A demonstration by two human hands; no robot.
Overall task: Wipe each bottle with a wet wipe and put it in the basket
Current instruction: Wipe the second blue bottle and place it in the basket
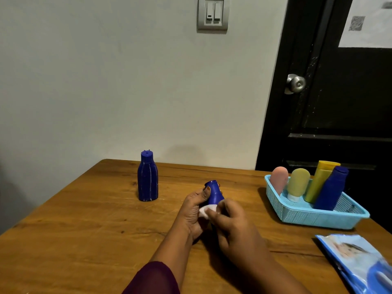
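The blue bottle [214, 193] is near the middle of the tabletop [84, 230], held between both hands with its capped neck pointing up and away from the person. The left hand [194, 211] grips it from the left side, thumb laid against the neck. The right hand [235, 228] is curled in from the right, its fingertips pinching a white wet wipe [207, 210] against the bottle's body. The wipe shows only as a small bunched patch between the two hands. The bottle's lower half is hidden behind the fingers, so whether its base rests on the wood is hard to say. A dark maroon sleeve [154, 279] covers the left forearm.

A second blue bottle [147, 179] stands upright to the left and farther back, well apart from the hands, close to the far edge.

At the right edge sits the light blue perforated basket [307, 217]. It holds four containers leaning in a row: a pink tube [279, 180], a pale yellow-green tube [298, 182] with its white cap down, a yellow bottle [319, 181] and a third blue bottle [331, 189] nearest the right.

Nearer the person, at the lower right corner, lies a blue and white wipes packet [360, 259], partly cut off by the frame.

Behind the tabletop is a pale wall with a switch plate [213, 14], and to the right a dark door [339, 113] with a round metal knob [296, 83].
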